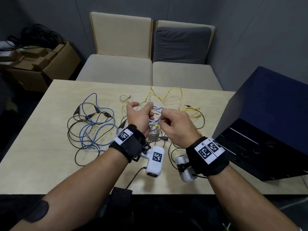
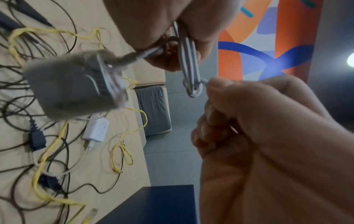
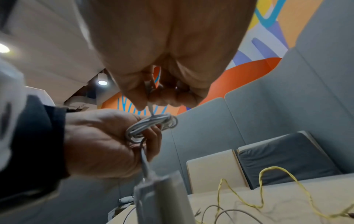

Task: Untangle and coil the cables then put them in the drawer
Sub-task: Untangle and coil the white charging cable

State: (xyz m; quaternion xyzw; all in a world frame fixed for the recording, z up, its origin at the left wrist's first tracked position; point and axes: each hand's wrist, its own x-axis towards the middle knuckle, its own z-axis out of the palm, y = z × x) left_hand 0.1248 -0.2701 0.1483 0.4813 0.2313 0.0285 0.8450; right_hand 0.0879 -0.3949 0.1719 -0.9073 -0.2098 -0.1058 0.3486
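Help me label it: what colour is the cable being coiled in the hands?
White; the coiled cable shows best in the right wrist view.

Cables [image 1: 93, 124] on table [image 1: 41, 147]; chairs [image 1: 150, 69] behind; cabinet [image 1: 266, 124] right.

Bench [image 1: 50, 130]: pale wood-look top, matt, smooth.
White cable [image 2: 188, 63]: smooth plastic sheath, slight sheen; its charger block [image 2: 72, 89] of smooth pale plastic.
Yellow cable [image 1: 173, 95], on the bench: braided, rough-looking.
Blue cable [image 1: 93, 130] and black cable [image 1: 73, 129], on the bench: smooth plastic sheaths.
Seats [image 1: 116, 69] behind the bench: beige woven cloth, matt.
Cushion [image 1: 181, 45]: grey cloth.
Boxes [image 1: 41, 64] left of the bench: brown cardboard.
Wrist bands [image 1: 131, 144]: black cloth.
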